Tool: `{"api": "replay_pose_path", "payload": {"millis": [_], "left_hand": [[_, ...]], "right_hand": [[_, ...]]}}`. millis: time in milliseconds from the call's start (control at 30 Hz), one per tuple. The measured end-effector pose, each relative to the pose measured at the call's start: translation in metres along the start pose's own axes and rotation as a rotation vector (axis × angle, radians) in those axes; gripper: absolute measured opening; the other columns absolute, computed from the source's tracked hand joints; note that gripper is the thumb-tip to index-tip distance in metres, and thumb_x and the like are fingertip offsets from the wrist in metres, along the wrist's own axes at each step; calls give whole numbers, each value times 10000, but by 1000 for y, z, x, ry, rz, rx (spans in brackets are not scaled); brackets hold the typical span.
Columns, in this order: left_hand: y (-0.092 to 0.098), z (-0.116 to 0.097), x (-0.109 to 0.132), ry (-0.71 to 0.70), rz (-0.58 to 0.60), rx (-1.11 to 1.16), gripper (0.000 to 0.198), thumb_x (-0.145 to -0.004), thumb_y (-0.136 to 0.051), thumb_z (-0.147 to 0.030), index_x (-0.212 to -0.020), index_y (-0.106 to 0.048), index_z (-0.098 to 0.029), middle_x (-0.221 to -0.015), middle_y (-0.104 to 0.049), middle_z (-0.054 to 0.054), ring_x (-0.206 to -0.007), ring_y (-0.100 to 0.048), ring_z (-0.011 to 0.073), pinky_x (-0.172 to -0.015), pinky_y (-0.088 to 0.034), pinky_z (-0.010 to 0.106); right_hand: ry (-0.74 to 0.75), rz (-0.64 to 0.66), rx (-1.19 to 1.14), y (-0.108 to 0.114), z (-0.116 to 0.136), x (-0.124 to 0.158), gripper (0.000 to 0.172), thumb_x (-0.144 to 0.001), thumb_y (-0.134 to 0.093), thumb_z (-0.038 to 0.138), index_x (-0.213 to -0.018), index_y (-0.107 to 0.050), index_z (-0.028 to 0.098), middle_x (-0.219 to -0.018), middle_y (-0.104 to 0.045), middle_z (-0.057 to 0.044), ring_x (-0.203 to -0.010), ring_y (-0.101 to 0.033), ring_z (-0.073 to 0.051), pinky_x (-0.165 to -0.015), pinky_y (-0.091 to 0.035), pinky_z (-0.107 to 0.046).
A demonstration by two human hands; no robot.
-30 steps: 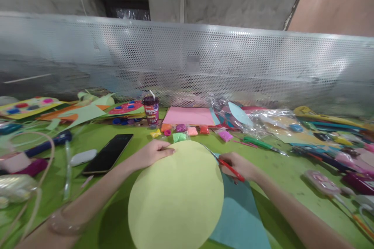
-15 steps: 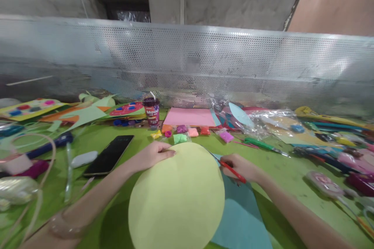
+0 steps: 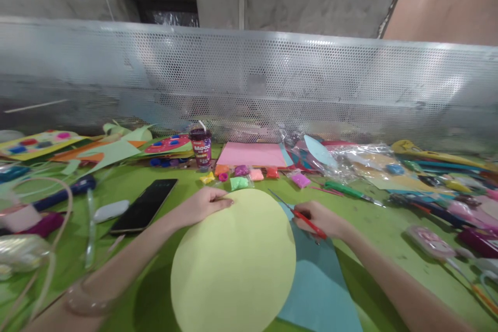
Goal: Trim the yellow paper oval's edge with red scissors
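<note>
A large pale yellow paper circle (image 3: 233, 264) is tilted up in front of me. My left hand (image 3: 204, 204) pinches its upper left edge between thumb and fingers. In my right hand (image 3: 317, 216) is a pair of red-handled scissors (image 3: 309, 222), its blades pointing up and left, just off the circle's upper right edge. Beneath the circle and my right hand lies a blue sheet of paper (image 3: 321, 285), partly covered by both. The circle's lower edge runs out of view.
Left of my forearm lie a black phone (image 3: 146, 206) and a white oval case (image 3: 111, 211). Ahead stand a purple drink cup (image 3: 201, 150), small colored clay packets (image 3: 239, 182) and pink paper (image 3: 252, 154). A green-handled tool (image 3: 346, 190) lies at right. A perforated metal panel (image 3: 249, 78) backs the table.
The scissors have shifted slightly away from the circle's edge, and more of their blades shows. The circle has turned or tilted a little; my left hand keeps its grip.
</note>
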State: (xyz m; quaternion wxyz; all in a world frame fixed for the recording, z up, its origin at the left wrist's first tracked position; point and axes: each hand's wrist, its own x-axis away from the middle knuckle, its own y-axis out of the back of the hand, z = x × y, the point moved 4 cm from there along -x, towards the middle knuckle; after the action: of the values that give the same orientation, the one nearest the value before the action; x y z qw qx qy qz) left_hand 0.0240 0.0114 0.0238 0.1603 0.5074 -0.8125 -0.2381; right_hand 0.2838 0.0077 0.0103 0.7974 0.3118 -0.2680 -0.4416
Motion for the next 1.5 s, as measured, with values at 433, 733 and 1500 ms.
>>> {"api": "replay_pose_path", "payload": {"millis": [433,733,1500], "left_hand": [[8,3,-1,53,-145,143,341,-688,-507,-480,-764,-599,-160,-662,-607,5,-577,-547,164,-516,-392,250],[9,9,-4,51,-168,162,344,-709,-495,-474,-782,-597,-154,-685,-622,17,-600,-567,177,-539,-415,263],[9,6,-2,51,-200,171,349,-675,-513,-481,-741,-610,-153,-630,-616,13,-552,-561,170,-501,-414,259]], "right_hand": [[-46,-44,-176,3,3,1,75,-664,-410,205,-606,-425,160,-428,-443,54,-346,-483,-82,-323,-363,-163],[-11,-36,-204,1,1,1,101,-692,-407,223,-658,-469,150,-422,-477,47,-351,-493,-90,-347,-387,-177],[1,-31,-185,1,0,1,103,-701,-419,228,-661,-469,149,-440,-466,45,-368,-493,-90,-353,-392,-178]]}}
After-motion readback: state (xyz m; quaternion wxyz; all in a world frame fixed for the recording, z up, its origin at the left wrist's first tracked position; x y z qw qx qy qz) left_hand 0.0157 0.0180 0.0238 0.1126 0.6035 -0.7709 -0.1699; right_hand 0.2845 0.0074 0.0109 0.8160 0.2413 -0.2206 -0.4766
